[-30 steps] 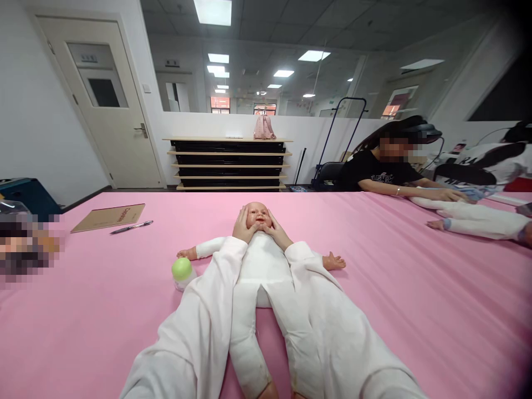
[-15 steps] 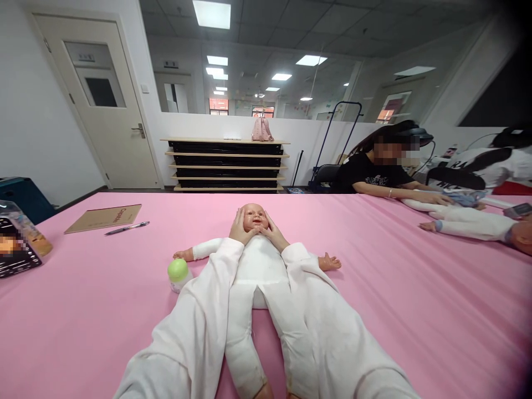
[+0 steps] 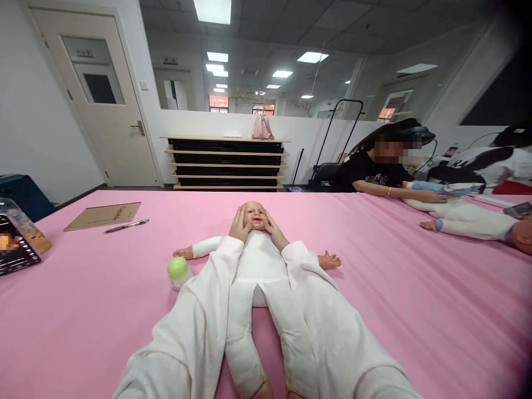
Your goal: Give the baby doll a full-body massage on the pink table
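Observation:
A baby doll (image 3: 260,263) with a white cloth body lies on its back on the pink-covered table (image 3: 103,321), its head away from me and its arms spread. My left hand (image 3: 240,226) rests with straight fingers along the left side of the doll's face. On the right side of the face lies my right hand (image 3: 275,228), its fingers stretched out too. Both thumbs are at the doll's cheeks beside the mouth. A small jar with a green lid (image 3: 178,271) stands by my left sleeve, near the doll's hand.
To the left are a brown notebook (image 3: 103,215), a pen (image 3: 127,226), a dark picture-like panel (image 3: 16,246) and a bottle (image 3: 35,230). At the right a person in black (image 3: 374,172) handles another doll (image 3: 474,221). A low shelf (image 3: 226,160) stands beyond the table.
My thumbs have moved outward and up from the doll's chin to its cheeks. At the right, the other person's hands and the blue cloth have shifted.

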### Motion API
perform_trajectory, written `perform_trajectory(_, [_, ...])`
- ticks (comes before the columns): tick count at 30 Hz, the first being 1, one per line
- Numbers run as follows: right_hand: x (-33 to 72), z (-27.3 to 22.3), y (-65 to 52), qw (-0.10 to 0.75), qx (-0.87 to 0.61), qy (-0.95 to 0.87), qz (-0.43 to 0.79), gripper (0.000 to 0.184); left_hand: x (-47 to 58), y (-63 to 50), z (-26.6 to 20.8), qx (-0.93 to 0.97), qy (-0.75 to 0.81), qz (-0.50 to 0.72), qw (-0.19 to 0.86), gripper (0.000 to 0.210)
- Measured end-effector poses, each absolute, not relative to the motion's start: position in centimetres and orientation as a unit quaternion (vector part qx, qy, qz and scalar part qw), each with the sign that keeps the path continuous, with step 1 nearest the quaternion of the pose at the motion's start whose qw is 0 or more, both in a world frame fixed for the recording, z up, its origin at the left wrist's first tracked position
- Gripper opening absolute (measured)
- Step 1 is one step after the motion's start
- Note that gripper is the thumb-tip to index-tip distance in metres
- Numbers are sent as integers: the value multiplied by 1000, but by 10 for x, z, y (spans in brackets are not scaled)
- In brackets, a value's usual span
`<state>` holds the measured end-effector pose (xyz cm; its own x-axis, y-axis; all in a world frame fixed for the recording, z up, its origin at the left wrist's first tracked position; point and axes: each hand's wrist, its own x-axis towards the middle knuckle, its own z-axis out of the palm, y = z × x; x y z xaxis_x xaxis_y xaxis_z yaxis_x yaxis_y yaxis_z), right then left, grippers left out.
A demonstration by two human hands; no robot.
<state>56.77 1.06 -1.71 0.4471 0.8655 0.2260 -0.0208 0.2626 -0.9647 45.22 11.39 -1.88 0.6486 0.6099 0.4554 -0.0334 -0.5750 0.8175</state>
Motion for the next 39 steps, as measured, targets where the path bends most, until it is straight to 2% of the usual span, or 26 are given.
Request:
perform_trajectory(6, [563,-12,6,656,-569,-415,273,95,452,110,-16,818,197,370,394,97])
perform_trajectory(13, [563,-14,9,671,-545,-405,297,103,456,117,-23,816,176,374,404,83])
perform_trajectory(18, [564,-14,10,685,-522,-394,320,95,455,117,-23,805,176,383,417,65])
perform_trajectory(21, [561,-12,8,673,-537,-403,312,96,453,113,-20,809,184,376,413,76])
perform_trajectory(25, [553,-3,3,662,-559,-412,283,106,452,110,-19,812,190,382,398,93])
perform_trajectory(29, [552,-1,3,657,-569,-411,274,107,453,112,-23,813,183,393,389,87])
perform_trajectory(35, [563,-11,9,671,-537,-418,294,99,454,116,-24,815,167,389,396,65])
perform_trajectory(39, [559,-8,7,664,-555,-407,294,101,454,114,-22,814,177,384,399,80])
